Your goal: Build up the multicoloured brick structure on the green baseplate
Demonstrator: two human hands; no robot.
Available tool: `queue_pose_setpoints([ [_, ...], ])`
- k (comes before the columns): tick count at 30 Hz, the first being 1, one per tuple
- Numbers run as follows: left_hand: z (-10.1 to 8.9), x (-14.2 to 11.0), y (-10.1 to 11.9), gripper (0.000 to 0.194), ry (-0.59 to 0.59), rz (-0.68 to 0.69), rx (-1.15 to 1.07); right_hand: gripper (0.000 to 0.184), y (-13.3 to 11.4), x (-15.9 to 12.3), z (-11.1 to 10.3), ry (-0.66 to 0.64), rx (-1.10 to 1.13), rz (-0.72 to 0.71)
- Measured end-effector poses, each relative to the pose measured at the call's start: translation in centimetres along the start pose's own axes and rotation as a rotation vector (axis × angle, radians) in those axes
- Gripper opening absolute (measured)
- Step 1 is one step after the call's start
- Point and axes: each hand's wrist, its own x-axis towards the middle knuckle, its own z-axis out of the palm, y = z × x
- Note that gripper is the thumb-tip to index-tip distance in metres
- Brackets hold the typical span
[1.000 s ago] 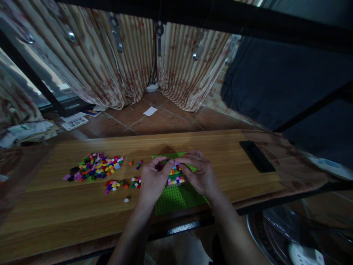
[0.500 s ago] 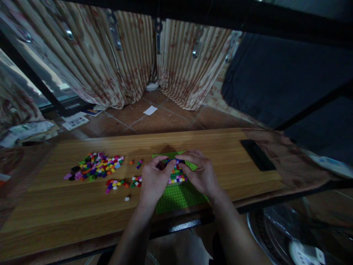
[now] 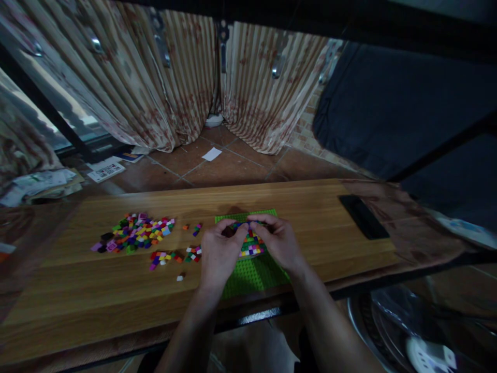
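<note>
My left hand (image 3: 221,251) is closed at the upper left of a multicoloured toy brick build (image 3: 252,249), thumb and fingers pinched on its top rows. From the other side my right hand (image 3: 280,241) grips the same upper edge, its thumb and forefinger close to my left thumb. Rows of small coloured bricks show between the two hands. Beneath lies a green studded baseplate (image 3: 248,278), partly covered by the hands. The exact brick under my fingertips is hidden.
Left on the wooden table (image 3: 97,300) lies a large heap of loose toy bricks (image 3: 135,233). Smaller brick clusters (image 3: 165,258) and one white brick (image 3: 180,278) sit nearer the baseplate. A black phone (image 3: 364,216) lies at the right, by a brown cloth (image 3: 419,228).
My right hand has shifted slightly left, its fingers now nearer my left thumb. The dark brick seen at its fingertips before is no longer distinct. My left hand barely moved.
</note>
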Motion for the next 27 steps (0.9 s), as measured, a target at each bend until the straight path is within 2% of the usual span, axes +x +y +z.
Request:
queue_pose_setpoints([
  [7,0.1,0.1,0.0,0.021,0.001,-0.003,0.007,0.017,-0.4,0.0,0.5,0.034,0.108,0.084],
  [15,-0.1,0.3,-0.5,0.025,-0.065,-0.045,-0.192,0.02,-0.2,0.0,0.5,0.016,0.135,0.065],
  [17,-0.5,0.3,-0.2,0.029,-0.064,-0.093,-0.29,0.02,-0.2,0.0,0.4,0.025,0.126,0.043],
  [22,-2.0,0.7,0.7,0.038,0.024,-0.275,-0.554,0.019,-0.1,0.4,0.2,0.136,0.161,0.026],
  [27,-2.8,1.3,0.7,0.029,0.005,-0.449,-0.83,0.016,0.1,0.5,0.3,0.191,0.155,0.002],
])
